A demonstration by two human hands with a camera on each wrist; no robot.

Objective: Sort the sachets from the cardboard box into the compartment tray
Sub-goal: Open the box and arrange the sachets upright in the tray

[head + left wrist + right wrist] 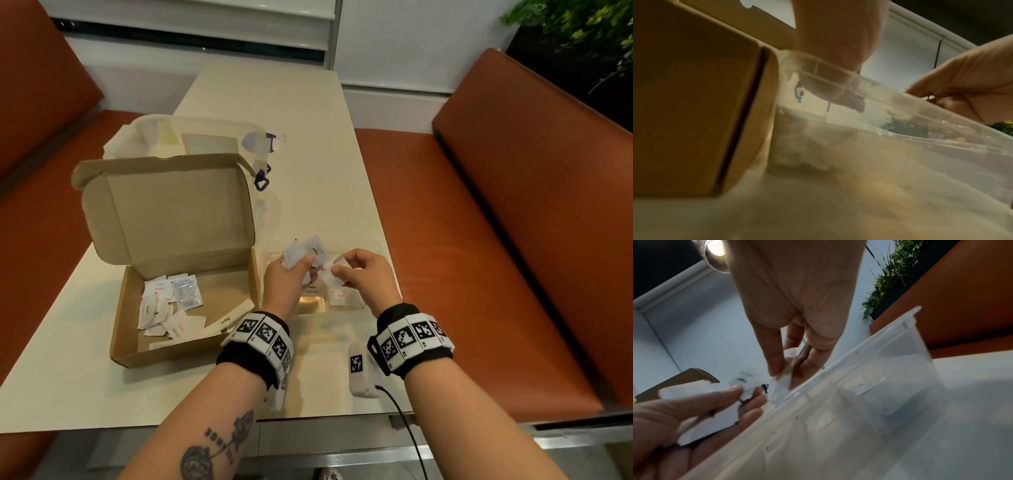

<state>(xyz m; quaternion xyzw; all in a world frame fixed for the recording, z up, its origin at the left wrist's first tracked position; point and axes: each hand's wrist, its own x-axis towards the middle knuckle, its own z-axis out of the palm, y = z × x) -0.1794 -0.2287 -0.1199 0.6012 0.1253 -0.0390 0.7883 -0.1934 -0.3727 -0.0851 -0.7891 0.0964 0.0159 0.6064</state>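
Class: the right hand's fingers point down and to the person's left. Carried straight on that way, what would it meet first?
Probably the sachets held in the left hand, just beside the right hand above the compartment tray; depth is unclear.

White sachets (171, 308) lie loose in my open cardboard box (191, 346); beside it, my clear compartment tray (373, 246) holds a Salt sachet (339, 297).

The head view looks steeply down over the tabletop (308, 144); both wrist views, blurred, seemingly sit low beside the tray (890, 340), facing upward.
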